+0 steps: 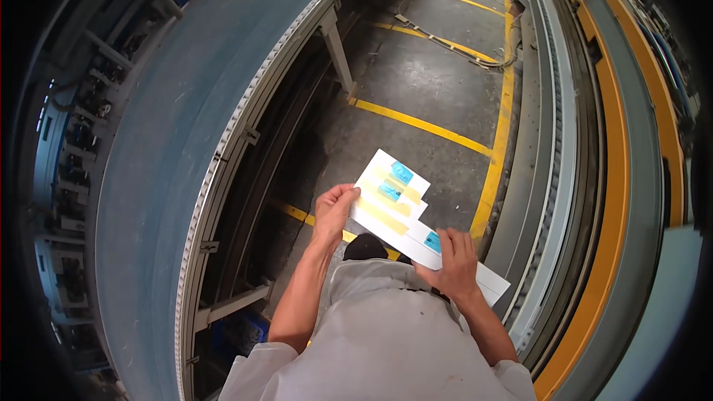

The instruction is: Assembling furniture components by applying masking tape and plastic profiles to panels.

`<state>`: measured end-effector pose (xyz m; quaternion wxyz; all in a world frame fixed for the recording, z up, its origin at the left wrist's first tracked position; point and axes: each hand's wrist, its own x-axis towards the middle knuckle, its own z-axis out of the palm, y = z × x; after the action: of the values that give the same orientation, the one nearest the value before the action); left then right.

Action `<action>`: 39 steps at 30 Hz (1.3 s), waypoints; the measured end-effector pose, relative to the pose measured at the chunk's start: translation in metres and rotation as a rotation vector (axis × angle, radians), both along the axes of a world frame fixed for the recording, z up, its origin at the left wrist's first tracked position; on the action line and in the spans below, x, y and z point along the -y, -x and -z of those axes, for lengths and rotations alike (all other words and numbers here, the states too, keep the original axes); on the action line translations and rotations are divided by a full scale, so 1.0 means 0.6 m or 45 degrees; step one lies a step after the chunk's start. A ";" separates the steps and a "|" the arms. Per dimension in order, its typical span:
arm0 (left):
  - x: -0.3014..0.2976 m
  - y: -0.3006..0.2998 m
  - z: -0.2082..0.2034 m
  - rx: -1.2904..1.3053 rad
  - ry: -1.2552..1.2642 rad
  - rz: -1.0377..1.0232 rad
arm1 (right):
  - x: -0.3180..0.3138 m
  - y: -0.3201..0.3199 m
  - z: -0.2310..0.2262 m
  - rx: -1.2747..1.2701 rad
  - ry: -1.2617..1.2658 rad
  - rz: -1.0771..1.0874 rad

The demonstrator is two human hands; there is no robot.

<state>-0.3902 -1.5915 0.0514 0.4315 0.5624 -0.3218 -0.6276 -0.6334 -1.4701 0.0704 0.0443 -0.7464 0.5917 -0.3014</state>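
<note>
In front of my waist I hold several flat white sheets (pixel 379 223) with a stepped edge, pale yellow strips and small blue patches. They slant from upper left to lower right. My left hand (pixel 336 210) pinches their left edge, thumb on top and fingers curled behind. Farther down to the right, my right hand (pixel 451 261) closes around them, its fingers beside a blue patch (pixel 432 240). A white end (pixel 492 282) of the sheets sticks out past the right wrist. Whether they are separate or joined, I cannot tell.
To my left runs a long conveyor with a blue-grey belt (pixel 174 134) and a metal frame. On the right are metal rails and an orange beam (pixel 613 141). Yellow lines (pixel 423 128) mark the grey floor; a cable (pixel 453 46) lies across it ahead. A blue crate (pixel 241 333) sits under the conveyor.
</note>
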 end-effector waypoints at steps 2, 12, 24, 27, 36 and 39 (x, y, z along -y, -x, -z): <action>0.060 0.031 -0.010 -0.045 -0.033 -0.009 | 0.069 0.036 -0.005 0.005 -0.027 -0.024; 0.446 0.141 0.041 -0.150 -0.017 -0.082 | 0.468 0.142 0.025 -0.107 -0.033 -0.059; 0.932 0.292 -0.021 -0.109 -0.092 0.113 | 0.883 0.246 0.001 -0.019 -0.057 0.161; 1.036 0.347 0.004 0.091 0.068 0.105 | 0.991 0.299 0.013 0.010 -0.031 0.160; 1.311 0.492 0.013 0.105 0.142 0.134 | 1.298 0.479 0.014 0.124 0.010 0.050; 1.378 0.541 -0.010 0.013 0.103 0.246 | 1.369 0.537 0.009 0.162 -0.038 0.024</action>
<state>-0.7145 -2.4182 0.0573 0.3898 0.5142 -0.4017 -0.6498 -0.9556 -2.2916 0.0653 0.0902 -0.7195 0.5991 -0.3396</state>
